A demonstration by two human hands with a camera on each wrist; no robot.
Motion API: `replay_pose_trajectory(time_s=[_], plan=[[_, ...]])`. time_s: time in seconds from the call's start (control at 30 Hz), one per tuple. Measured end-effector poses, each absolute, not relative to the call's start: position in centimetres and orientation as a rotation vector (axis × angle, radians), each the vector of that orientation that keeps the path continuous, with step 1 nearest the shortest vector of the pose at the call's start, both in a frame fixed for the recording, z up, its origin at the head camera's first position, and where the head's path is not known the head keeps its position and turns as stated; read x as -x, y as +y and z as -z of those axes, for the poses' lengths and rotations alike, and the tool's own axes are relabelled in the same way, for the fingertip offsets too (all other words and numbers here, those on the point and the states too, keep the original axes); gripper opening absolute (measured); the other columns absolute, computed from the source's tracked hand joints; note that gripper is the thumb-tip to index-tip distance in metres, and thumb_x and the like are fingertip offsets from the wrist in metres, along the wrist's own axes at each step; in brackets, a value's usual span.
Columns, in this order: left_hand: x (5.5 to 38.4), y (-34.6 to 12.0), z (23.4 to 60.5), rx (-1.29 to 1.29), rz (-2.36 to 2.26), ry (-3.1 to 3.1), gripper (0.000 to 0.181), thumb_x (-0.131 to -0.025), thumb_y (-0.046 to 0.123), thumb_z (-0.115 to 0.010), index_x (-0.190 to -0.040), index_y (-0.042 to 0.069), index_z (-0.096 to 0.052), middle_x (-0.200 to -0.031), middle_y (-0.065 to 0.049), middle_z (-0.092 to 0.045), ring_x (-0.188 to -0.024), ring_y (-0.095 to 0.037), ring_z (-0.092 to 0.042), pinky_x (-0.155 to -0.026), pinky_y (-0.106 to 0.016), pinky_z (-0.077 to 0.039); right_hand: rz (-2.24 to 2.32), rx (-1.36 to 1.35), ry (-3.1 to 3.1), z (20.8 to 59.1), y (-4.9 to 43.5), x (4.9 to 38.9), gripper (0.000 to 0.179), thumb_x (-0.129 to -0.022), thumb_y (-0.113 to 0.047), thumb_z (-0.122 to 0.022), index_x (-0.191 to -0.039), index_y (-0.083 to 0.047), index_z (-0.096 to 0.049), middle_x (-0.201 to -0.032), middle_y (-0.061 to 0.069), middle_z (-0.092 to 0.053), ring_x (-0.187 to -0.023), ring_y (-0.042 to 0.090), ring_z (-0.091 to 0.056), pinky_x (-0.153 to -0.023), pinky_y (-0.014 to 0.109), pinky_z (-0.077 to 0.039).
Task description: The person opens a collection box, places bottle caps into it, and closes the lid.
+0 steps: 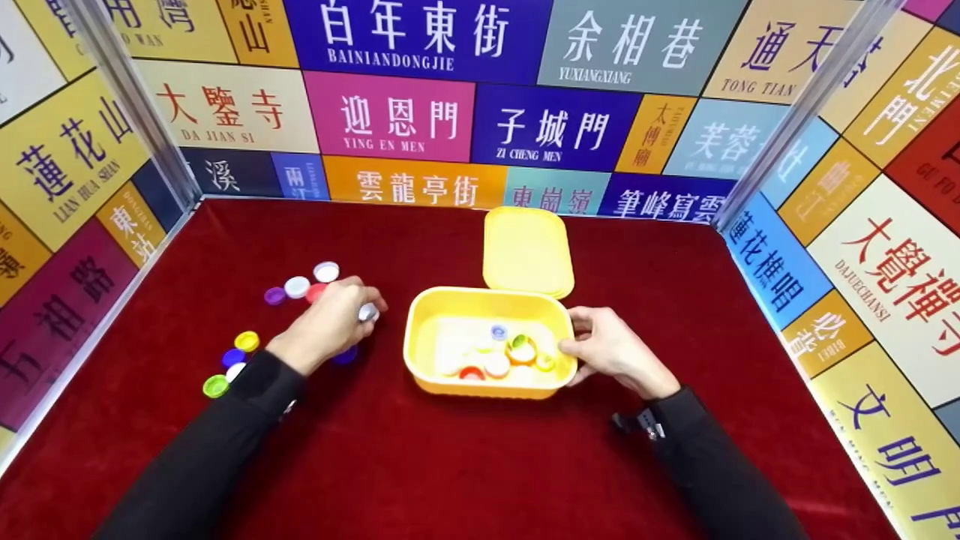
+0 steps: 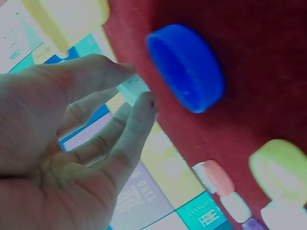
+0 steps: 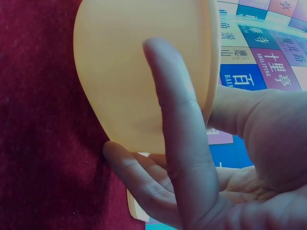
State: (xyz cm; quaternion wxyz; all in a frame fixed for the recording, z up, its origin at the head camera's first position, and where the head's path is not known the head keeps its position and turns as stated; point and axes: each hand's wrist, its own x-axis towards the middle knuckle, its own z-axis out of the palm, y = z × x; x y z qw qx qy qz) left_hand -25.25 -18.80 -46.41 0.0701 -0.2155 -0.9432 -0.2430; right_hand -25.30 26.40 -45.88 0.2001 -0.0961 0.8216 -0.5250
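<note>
My left hand (image 1: 334,319), left of the yellow plastic box (image 1: 487,388), pinches a white bottle cap (image 1: 367,312) between thumb and fingertips. In the left wrist view that cap (image 2: 133,88) is partly covered by the fingers, and a blue cap (image 2: 186,69) lies close by on the red cloth. My right hand (image 1: 619,345) grips the right end of the box, and in the right wrist view a finger (image 3: 177,105) lies along the box wall (image 3: 120,72). Inside the box are several caps, among them a red cap (image 1: 471,373) and a blue-grey cap (image 1: 499,332).
Behind the box lies its yellow lid (image 1: 527,251). Loose caps are scattered on the left: a purple cap (image 1: 274,295), a white cap (image 1: 297,286), a yellow cap (image 1: 247,341), a green cap (image 1: 215,386) and others. Printed panels (image 1: 390,116) wall in the red-covered table (image 1: 450,465).
</note>
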Motion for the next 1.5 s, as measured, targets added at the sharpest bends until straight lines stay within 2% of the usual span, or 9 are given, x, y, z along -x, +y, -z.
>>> replay_pose_trajectory(time_s=[0.2,0.5,0.83,1.07,1.3,1.5], plan=[[24.8,-17.3,44.7,0.610,0.802,-2.746,0.022,-0.100,0.002,-0.084,-0.122,0.002,-0.088,-0.116,-0.022,-0.080,-0.106,-0.038,-0.078,-0.103,-0.053,-0.070,1.467,0.259,2.295,45.8,26.4,25.3,0.051,-0.106,0.001,-0.072,-0.156,0.010,-0.062,-0.137,0.035,-0.076,-0.101,0.040,-0.086,-0.069,0.045,-0.074],[23.9,-14.2,43.3,0.740,0.869,-2.629,0.021,-0.101,0.001,-0.084,-0.121,0.000,-0.087,-0.113,-0.022,-0.079,-0.102,-0.037,-0.078,-0.098,-0.049,-0.072,1.472,0.269,2.286,45.8,26.6,25.4,0.053,-0.107,0.001,-0.072,-0.157,0.010,-0.061,-0.137,0.036,-0.076,-0.100,0.039,-0.086,-0.069,0.045,-0.074],[24.0,-11.2,44.1,0.958,0.715,-2.668,0.019,-0.099,-0.004,-0.082,-0.118,-0.002,-0.086,-0.108,-0.021,-0.076,-0.096,-0.036,-0.077,-0.091,-0.048,-0.070,1.473,0.248,2.289,45.9,26.4,25.4,0.051,-0.107,0.001,-0.072,-0.156,0.009,-0.062,-0.135,0.035,-0.076,-0.100,0.038,-0.086,-0.069,0.045,-0.074],[24.2,-10.0,44.6,0.989,0.600,-2.781,0.021,-0.101,-0.001,-0.085,-0.122,0.001,-0.086,-0.119,-0.020,-0.081,-0.108,-0.038,-0.077,-0.102,-0.051,-0.068,1.479,0.237,2.285,46.1,26.3,25.5,0.051,-0.106,0.003,-0.072,-0.156,0.009,-0.063,-0.133,0.034,-0.076,-0.099,0.039,-0.086,-0.069,0.046,-0.074],[24.3,-9.5,44.8,0.978,0.581,-2.821,0.024,-0.099,0.001,-0.087,-0.124,0.000,-0.085,-0.129,-0.023,-0.081,-0.114,-0.040,-0.078,-0.106,-0.052,-0.068,1.484,0.244,2.278,46.0,26.3,25.3,0.052,-0.106,0.002,-0.072,-0.156,0.011,-0.062,-0.134,0.035,-0.076,-0.098,0.038,-0.086,-0.069,0.046,-0.074],[24.2,-9.5,44.7,0.971,0.589,-2.823,0.026,-0.099,0.002,-0.087,-0.125,0.000,-0.084,-0.129,-0.024,-0.079,-0.114,-0.040,-0.077,-0.106,-0.053,-0.067,1.476,0.229,2.278,45.9,26.2,25.3,0.051,-0.107,0.001,-0.072,-0.157,0.009,-0.062,-0.135,0.035,-0.076,-0.101,0.038,-0.086,-0.070,0.046,-0.074]])
